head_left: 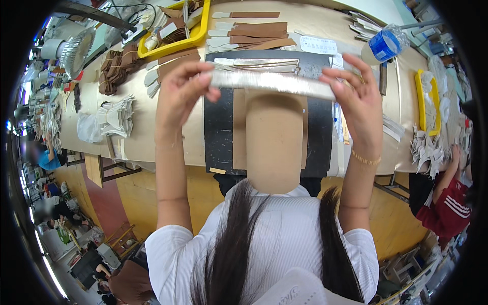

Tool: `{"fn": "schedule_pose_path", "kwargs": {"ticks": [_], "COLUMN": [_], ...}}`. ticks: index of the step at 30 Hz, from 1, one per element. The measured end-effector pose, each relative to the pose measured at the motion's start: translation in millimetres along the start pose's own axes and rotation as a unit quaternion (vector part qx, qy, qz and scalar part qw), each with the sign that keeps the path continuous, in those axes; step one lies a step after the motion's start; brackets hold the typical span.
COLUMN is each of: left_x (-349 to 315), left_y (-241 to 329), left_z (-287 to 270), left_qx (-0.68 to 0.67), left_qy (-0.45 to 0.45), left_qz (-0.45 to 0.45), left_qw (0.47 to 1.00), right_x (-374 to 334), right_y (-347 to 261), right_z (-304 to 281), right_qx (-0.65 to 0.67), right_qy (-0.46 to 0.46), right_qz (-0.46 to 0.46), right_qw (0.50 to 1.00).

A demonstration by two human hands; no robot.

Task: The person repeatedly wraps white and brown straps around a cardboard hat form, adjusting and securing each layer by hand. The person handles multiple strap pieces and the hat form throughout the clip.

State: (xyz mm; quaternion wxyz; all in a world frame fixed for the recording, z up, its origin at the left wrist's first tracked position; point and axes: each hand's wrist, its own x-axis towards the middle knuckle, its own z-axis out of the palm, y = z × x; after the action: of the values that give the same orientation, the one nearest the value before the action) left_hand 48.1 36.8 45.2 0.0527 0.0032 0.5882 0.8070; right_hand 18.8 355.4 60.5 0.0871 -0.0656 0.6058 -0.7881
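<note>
A long, shiny silver-white strip [269, 82] stretches level between my two hands, above the work table. My left hand [184, 90] pinches its left end between thumb and fingers. The other end sits in the thumb and index finger of my right hand [360, 86], whose remaining fingers are spread. Below the strip, a beige board with rounded corners [274, 145] leans from the table edge toward my body. It overlaps a black mat [218, 129] and a flat brown sheet [239, 134]. Several narrow pale strips [262, 63] lie on the mat just behind the held one.
Brown strips with white ends [259, 31] lie at the back, near a yellow tray [205, 23]. Brown bundles [117, 68] and white pieces [116, 117] are at left. A blue-labelled plastic bottle [384, 46] and another yellow tray [422, 96] stand right. A co-worker in red [447, 208] sits at far right.
</note>
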Motion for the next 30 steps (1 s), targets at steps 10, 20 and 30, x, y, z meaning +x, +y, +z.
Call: {"fn": "schedule_pose_path", "kwargs": {"ticks": [10,20,30], "left_x": [53.1,92.6,220.5], "left_y": [-9.9,-12.2,-50.3], "left_z": [-44.7,-47.1,-74.0], "left_qx": [0.271,0.384,0.855], "left_qy": [0.010,0.076,0.082], "left_qz": [-0.115,-0.085,0.176], "left_qw": [0.956,0.916,0.480], "right_x": [52.9,-8.4,-47.2], "right_y": [64.9,44.4,74.3], "right_z": [-0.7,-61.9,-14.6], "right_qx": [-0.298,-0.251,-0.329], "right_qy": [0.006,0.110,0.103], "right_qz": [-0.061,0.005,-0.032], "right_qw": [0.953,0.962,0.938]}}
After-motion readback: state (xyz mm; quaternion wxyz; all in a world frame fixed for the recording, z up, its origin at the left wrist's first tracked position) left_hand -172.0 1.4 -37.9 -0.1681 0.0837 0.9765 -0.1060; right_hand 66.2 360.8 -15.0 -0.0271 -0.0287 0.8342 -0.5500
